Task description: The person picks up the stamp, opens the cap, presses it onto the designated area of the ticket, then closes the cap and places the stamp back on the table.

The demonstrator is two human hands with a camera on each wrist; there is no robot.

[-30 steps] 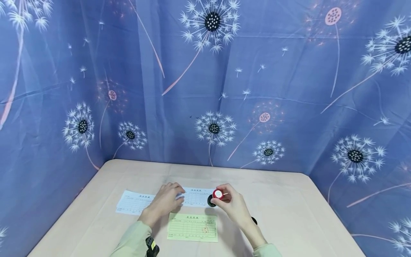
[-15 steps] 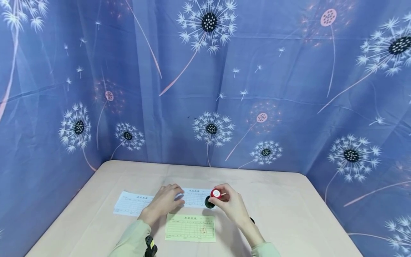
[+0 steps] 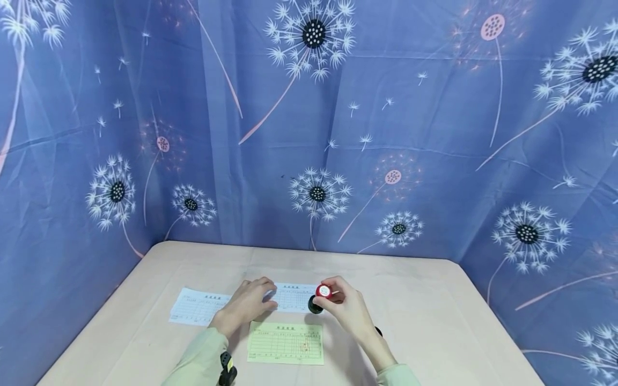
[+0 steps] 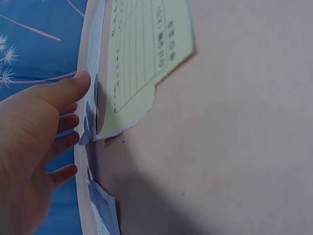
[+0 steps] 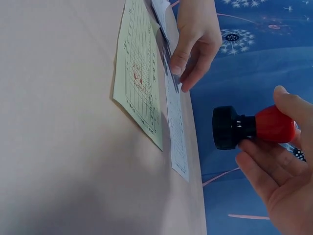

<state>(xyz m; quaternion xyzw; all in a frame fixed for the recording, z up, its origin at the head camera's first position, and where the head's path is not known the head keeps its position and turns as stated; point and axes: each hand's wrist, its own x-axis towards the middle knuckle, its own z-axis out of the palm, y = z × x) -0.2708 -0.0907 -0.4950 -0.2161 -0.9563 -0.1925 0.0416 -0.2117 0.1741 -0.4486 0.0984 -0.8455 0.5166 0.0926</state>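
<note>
My right hand (image 3: 351, 312) pinches a stamp by its red knob (image 5: 275, 125), thumb on one side and fingers on the other. The stamp's black round base (image 5: 227, 128) faces down over the right end of a pale blue printed slip (image 3: 292, 298); in the right wrist view a gap shows between base and paper. My left hand (image 3: 247, 301) is at that slip's left end, palm down, fingers loosely bent and gripping nothing. Nearer me lies a light green slip (image 3: 277, 343) bearing a red stamp mark (image 3: 305, 344) toward its right side.
Another pale blue slip (image 3: 193, 306) lies to the left, partly covered by my left hand and forearm. All the slips rest on a table with a pale cloth (image 3: 434, 321). A blue dandelion-print curtain (image 3: 270, 203) stands behind the table and at both sides.
The head view has shifted slightly, so everything sits a little farther left. Both hands and the stamp keep nearly the same place over the slips.
</note>
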